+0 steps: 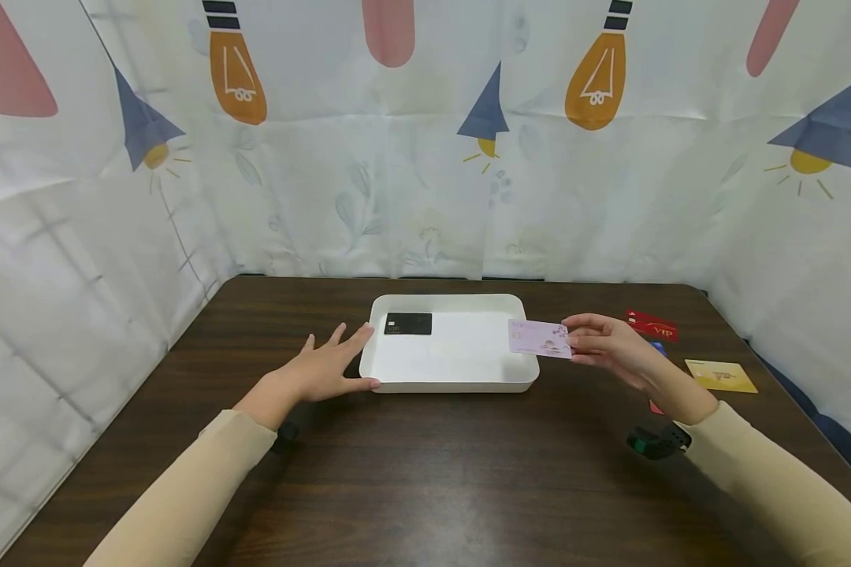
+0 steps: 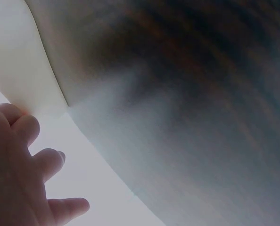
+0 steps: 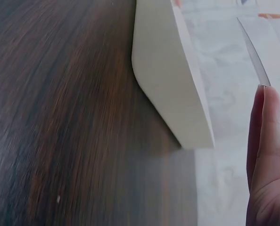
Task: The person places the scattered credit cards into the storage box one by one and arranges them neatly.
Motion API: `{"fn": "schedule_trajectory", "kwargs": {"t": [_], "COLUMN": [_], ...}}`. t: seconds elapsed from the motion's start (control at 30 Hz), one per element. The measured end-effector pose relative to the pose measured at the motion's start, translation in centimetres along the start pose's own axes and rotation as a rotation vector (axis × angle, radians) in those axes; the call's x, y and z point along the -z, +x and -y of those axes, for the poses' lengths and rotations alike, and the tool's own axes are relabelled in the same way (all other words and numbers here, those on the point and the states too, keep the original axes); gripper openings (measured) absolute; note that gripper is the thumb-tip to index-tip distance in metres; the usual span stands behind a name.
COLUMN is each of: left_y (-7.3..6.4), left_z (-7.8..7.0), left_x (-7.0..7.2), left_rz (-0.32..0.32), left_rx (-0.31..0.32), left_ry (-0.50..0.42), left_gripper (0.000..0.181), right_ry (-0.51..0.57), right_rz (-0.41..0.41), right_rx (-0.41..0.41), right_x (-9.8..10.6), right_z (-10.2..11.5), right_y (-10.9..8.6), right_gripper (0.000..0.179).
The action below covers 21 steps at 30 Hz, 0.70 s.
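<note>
A white tray (image 1: 461, 386) stands on the dark wooden table, with a black card (image 1: 408, 324) lying flat at its left inside. My left hand (image 1: 326, 368) has its fingers spread and touches the tray's left side; in the left wrist view those fingers (image 2: 50, 165) show beside the pale tray wall (image 2: 31, 61). At the right, my right hand (image 1: 613, 350) pinches a pale purple card (image 1: 539, 339) by its right end. That card's left part overlaps the tray's right rim in the head view. In the right wrist view the card (image 3: 255, 54) appears edge-on above the fingertips.
Right of the tray lie a red card (image 1: 652, 325) and a yellow card (image 1: 721, 376). A blue card (image 1: 658, 347) and another red one (image 1: 655, 407) are mostly hidden by the right hand and wrist. A patterned white curtain (image 1: 425, 197) hangs behind the table.
</note>
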<state>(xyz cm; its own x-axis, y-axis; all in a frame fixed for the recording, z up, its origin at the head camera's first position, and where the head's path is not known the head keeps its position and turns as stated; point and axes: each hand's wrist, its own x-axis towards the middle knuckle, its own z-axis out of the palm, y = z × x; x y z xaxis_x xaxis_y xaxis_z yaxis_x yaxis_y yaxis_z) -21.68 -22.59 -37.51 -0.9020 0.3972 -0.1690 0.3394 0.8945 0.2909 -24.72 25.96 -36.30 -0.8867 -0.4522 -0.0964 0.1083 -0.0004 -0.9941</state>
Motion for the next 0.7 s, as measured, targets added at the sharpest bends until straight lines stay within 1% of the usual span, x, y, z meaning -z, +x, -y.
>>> {"fn": "schedule_trajectory", "kwargs": {"t": [0.37, 0.57, 0.7], "left_y": [0.1, 0.1, 0.1], "left_z": [0.0, 0.0, 0.0], "left_x": [0.0, -0.1, -0.2], "left_rz": [0.002, -0.013, -0.028], "left_rx": [0.005, 0.001, -0.002], "left_ry": [0.003, 0.037, 0.068], "left_gripper": [0.104, 0.103, 0.103], "right_ry": [-0.022, -0.035, -0.044], "right_rz": [-0.017, -0.013, -0.006], "right_rx": [-0.009, -0.002, -0.002], "right_x": [-2.2, -3.5, -4.5], "right_z": [-0.4, -0.5, -0.7], "right_y": [2.3, 3.7, 4.5], "right_gripper": [0.024, 0.034, 0.035]}}
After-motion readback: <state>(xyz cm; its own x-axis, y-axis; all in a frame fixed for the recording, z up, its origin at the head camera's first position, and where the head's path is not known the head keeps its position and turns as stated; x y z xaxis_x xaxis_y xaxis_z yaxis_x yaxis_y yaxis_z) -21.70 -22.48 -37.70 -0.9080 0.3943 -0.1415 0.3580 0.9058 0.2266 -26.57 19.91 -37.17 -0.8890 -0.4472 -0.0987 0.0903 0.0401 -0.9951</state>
